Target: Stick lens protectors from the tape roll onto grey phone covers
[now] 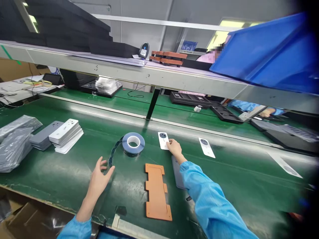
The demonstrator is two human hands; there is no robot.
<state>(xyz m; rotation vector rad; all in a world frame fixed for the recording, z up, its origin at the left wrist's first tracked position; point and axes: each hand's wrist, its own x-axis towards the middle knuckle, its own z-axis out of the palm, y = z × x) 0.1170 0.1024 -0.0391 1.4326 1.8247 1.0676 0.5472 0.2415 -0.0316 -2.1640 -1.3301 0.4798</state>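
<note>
My left hand [98, 179] is open, thumb and fingers apart, beside the loose end of a dark strip of stickers [112, 155]. The strip runs off a blue sticker roll [133, 136] with a white core. My right hand [175, 148] has its fingers closed at the lower right edge of a white phone back panel [163, 140], which bears a dark round camera sticker. Partly under my right wrist lies a grey phone back panel [177, 174]. An orange fixture plate [157, 192] with notched sides lies between my hands.
Another white panel [206, 147] lies to the right. At left are stacked white panels [66, 131], grey panels [43, 136] and plastic-wrapped packs [16, 142]. A shelf [149, 77] crosses above the green bench, carrying a blue bin [269, 53]. A co-worker's sleeve [245, 107] shows behind.
</note>
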